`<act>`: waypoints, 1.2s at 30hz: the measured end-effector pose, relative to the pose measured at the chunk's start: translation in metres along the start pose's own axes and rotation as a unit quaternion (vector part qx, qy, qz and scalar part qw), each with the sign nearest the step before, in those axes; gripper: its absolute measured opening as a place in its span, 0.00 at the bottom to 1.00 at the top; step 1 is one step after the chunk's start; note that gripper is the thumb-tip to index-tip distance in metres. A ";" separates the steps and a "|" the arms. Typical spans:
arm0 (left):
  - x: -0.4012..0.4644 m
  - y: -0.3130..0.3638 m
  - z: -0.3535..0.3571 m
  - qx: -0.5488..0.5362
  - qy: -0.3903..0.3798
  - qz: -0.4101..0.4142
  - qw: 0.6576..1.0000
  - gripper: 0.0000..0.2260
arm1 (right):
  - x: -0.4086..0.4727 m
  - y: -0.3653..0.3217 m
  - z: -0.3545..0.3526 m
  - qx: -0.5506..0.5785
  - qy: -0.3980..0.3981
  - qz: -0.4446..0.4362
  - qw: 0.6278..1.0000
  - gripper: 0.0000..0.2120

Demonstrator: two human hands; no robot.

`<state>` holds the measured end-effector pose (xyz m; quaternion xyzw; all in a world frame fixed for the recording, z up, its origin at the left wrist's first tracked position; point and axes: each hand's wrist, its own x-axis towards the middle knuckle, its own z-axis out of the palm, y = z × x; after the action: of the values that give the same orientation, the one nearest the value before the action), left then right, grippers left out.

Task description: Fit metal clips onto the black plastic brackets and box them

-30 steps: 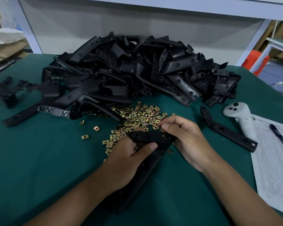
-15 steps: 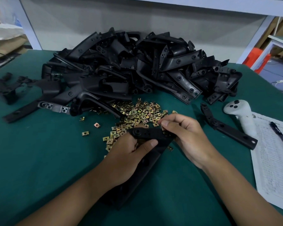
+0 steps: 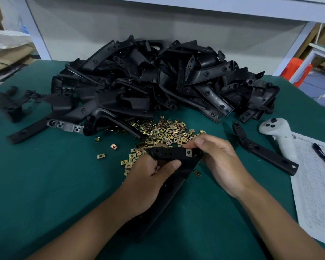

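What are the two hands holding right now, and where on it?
Both hold one black bracket: the left hand grips its middle, thumb on top; the right hand pinches its upper end, where a metal clip sits.

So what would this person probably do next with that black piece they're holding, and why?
Probably press the metal clip fully home. The left hand grips the black bracket, and the right hand pinches its end, where one clip already shows on the bracket. After that, I'd guess another clip gets picked from the clip pile just behind. No box is in view.
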<state>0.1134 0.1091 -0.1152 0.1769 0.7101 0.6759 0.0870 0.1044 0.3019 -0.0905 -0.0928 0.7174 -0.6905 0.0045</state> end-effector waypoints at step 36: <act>0.001 -0.006 -0.002 0.034 0.055 -0.010 0.998 0.16 | 0.006 0.019 -0.033 -0.406 0.027 -0.083 0.910 0.10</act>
<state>0.1113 0.1071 -0.1208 0.1355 0.7378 0.6595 0.0484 0.0917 0.3343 -0.1068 -0.1270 0.9254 -0.3398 -0.1101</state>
